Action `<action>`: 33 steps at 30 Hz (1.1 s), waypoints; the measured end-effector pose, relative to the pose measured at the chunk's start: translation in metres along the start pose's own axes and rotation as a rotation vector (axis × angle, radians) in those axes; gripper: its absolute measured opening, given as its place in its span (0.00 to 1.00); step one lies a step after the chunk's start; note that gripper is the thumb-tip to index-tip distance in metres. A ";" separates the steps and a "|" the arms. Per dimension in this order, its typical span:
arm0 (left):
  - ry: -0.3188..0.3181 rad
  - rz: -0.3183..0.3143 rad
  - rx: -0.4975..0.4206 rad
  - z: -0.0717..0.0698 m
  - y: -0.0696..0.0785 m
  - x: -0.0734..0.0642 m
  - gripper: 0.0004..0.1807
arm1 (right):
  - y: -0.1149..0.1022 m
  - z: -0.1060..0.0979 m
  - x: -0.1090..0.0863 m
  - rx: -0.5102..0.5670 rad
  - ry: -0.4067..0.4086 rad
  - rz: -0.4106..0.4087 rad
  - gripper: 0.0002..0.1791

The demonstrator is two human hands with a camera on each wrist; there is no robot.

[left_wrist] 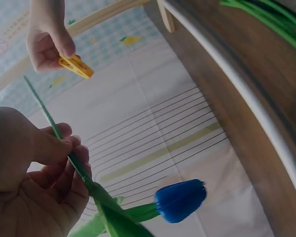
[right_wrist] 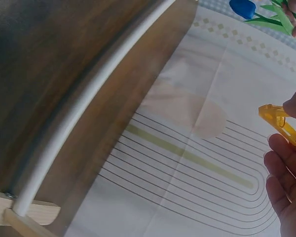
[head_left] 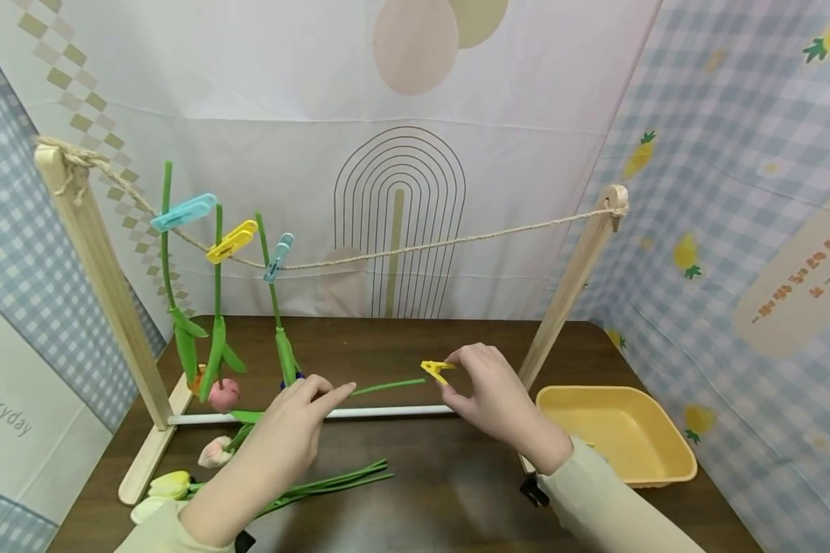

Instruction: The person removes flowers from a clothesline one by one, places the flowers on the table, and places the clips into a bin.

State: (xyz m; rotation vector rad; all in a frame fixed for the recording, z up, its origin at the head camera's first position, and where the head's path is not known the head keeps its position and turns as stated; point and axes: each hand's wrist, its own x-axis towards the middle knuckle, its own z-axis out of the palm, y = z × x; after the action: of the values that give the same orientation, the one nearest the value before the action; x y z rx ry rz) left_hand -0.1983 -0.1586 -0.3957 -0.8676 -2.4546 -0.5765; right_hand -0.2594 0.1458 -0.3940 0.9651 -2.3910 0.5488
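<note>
Stem (head_left: 387,386): green, near 6 o'clock of the head view's centre, pinched by the left hand (head_left: 293,418); its bare end points toward 3 o'clock.
Left grip: narrow, thumb and fingertips closed on the stem; leaves spread below the fingers in the left wrist view.
Yellow clothespin (head_left: 437,372): just beyond the stem's tip, apart from it in the left wrist view.
Right grip: the right hand (head_left: 491,395), at 5 o'clock, holds that clothespin between thumb and fingers; how far its mouth is parted, I cannot tell.
Pale pink bloom (head_left: 216,453): at 8 o'clock, beside the left forearm; the hand hides whether it joins the stem.
Rope (head_left: 401,250): sagging between the left post (head_left: 104,284) at 9 o'clock and the right post (head_left: 570,296) at 3.
Hanging flowers: three, heads down, between 8 and 10 o'clock, fastened by a blue peg (head_left: 184,213), a yellow peg (head_left: 232,241) and a smaller blue peg (head_left: 279,257).
Loose stems (head_left: 325,485): bundled on the table (head_left: 456,491) at 7 o'clock.
White rod (head_left: 394,412): low across the frame, behind the hands.
Yellow basin (head_left: 622,430): at 4 o'clock, beside the right forearm.
</note>
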 end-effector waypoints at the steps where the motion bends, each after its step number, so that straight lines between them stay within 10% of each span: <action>1: -0.012 0.001 0.004 0.001 0.000 -0.002 0.33 | 0.000 0.000 -0.002 0.001 -0.001 0.004 0.13; 33: -0.303 -0.098 0.176 0.046 -0.007 -0.057 0.23 | 0.032 0.001 -0.095 -0.042 -0.001 0.309 0.15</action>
State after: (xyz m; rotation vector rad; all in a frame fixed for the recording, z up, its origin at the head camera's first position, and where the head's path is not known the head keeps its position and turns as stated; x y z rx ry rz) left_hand -0.1771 -0.1659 -0.4656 -0.8166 -2.7831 -0.2698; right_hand -0.2233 0.2165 -0.4555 0.5804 -2.5584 0.6046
